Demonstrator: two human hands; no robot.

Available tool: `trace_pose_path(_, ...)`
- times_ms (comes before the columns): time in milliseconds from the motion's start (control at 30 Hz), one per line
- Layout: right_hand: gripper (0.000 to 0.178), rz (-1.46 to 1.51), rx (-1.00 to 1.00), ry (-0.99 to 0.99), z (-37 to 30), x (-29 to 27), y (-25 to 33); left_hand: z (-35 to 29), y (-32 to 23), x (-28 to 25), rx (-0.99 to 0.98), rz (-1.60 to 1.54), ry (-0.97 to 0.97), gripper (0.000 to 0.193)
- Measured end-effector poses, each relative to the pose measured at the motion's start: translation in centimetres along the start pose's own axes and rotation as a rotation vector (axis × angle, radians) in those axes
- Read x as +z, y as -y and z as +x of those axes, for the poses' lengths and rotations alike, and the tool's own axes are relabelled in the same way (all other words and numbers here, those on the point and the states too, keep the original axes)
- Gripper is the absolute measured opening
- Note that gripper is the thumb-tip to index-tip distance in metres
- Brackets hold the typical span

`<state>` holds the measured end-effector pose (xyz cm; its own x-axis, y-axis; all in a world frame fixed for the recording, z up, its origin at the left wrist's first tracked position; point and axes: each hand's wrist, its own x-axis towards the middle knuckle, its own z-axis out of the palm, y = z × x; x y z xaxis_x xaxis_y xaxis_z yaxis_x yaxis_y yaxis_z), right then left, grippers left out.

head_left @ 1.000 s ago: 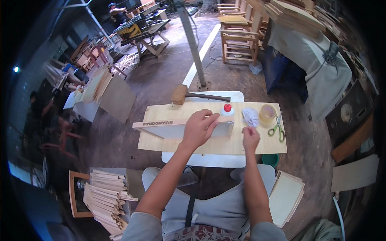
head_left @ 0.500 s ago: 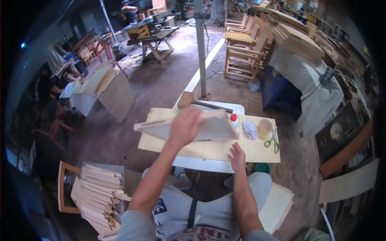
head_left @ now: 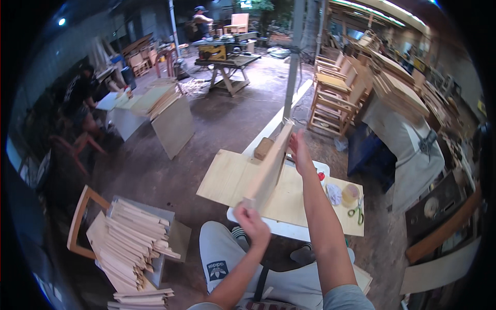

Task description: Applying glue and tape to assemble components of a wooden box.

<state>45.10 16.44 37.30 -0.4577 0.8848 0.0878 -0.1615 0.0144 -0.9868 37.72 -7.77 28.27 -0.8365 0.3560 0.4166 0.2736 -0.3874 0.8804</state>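
A pale framed wooden panel stands on its long edge above the board, pointing away from me and slightly blurred. My left hand is closed on its near end. My right hand holds its far end from the right side, the fingers partly hidden. Beneath lies a light plywood board on a white low table. On the board's right part are a crumpled white cloth, a round plastic tub and green-handled scissors. A red cap shows beside my right forearm.
A brown block sits at the table's far side, near a metal post. Many wood strips are stacked at my left. Wooden chairs line the right. One person works at the left, another behind a table saw.
The framed panel has turned from lying crosswise to standing on edge, pointing away from me. My left hand has moved to its near end; my right hand has reached forward to its far end.
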Motion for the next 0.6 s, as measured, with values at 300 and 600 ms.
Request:
trace_pose_path(300,0.061,-0.743,-0.059,0.043,-12.7,2.1,7.4,-7.9,-1.1,6.3,0.105,-0.002,0.136,0.032)
trace_pose_path(600,0.048,-0.88,-0.059,0.185,-12.4,-9.5,12.4,5.8,1.5,8.5,0.068,0.016,-0.03,0.037)
